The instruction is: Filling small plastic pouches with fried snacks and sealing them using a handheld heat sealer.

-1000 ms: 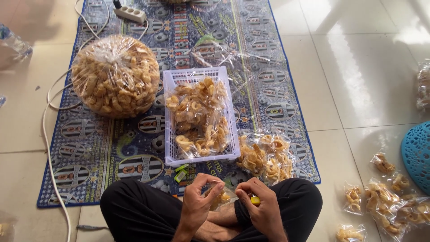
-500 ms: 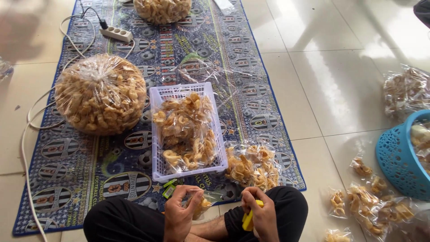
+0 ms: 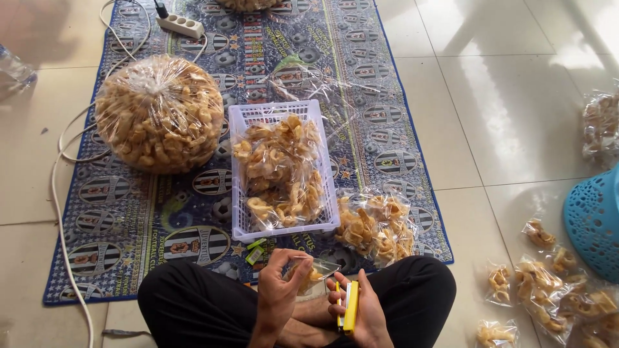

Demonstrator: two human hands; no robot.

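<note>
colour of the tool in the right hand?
Yellow; the tool sits in the right hand, clearest in the head view.

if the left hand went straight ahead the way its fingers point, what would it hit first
Probably the white plastic basket of bagged crackers. The left hand, holding a small clear bag, points up-frame towards the basket's near rim; depth is unclear from this one view.

tiled floor (image 3: 516,96), patterned rug (image 3: 129,219), blue basket (image 3: 596,222), small snack bags (image 3: 548,283)
</note>
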